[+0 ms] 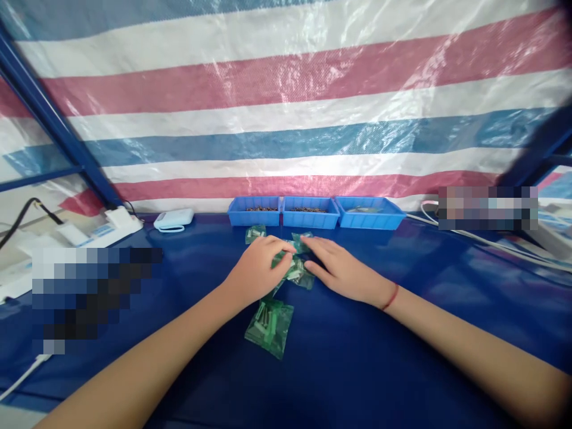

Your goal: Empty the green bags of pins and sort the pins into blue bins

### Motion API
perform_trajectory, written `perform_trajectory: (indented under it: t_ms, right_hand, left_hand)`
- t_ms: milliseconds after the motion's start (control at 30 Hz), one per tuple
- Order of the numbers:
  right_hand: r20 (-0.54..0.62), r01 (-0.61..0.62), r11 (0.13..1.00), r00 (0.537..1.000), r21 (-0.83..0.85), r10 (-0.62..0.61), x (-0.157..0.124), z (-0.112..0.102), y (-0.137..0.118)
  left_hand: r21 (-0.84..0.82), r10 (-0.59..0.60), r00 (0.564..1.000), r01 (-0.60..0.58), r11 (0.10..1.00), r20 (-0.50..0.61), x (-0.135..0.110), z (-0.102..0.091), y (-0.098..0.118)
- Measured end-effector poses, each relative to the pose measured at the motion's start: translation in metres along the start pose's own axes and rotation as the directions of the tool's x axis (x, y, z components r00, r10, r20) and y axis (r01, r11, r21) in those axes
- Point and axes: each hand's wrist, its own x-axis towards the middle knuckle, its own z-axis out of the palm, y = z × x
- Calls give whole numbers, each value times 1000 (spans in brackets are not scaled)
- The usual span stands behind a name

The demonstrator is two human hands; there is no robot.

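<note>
My left hand (255, 267) is curled over the middle of the table, thumb and forefinger closing on a small green plastic bag (279, 260), partly hidden by the fingers. Just to the right, my right hand (343, 269) has its thumb and fingers apart, with the fingertips near another green bag (302, 280) that holds small pale pieces. Nearer to me, below the left hand, lies a green bag of screws and light plugs (269, 328). One more green bag (255, 233) rests beyond the left hand, before the bins.
Three blue bins stand along the back: the left bin (254, 219) and middle bin (310, 220) hold small metal parts, the right bin (370, 221) something flat. A light-blue device (174, 220) and a white power strip (117, 232) are at left. White cables (487, 240) run at right.
</note>
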Motion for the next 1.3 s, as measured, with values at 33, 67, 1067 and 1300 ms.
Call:
perform_trajectory:
  t_ms: [33,67,1067,1300]
  right_hand:
    - [-19,-22,1000,1000,-20,22,-1,1,2]
    - [-36,-44,998,998,-38,42,-3,0,5]
    - [-589,161,937,806,309,56,-25,-48,-52]
    - [-356,130,911,934,392,19,-24,-52,-58]
  left_hand:
    - [6,17,1000,-17,1000,2,-1,1,2]
    - [12,32,999,-32,999,2,-2,1,5]
    - [-825,-266,815,556,106,515,-4,5,41]
    - [-872,-247,940,316,375,235,-8,8,37]
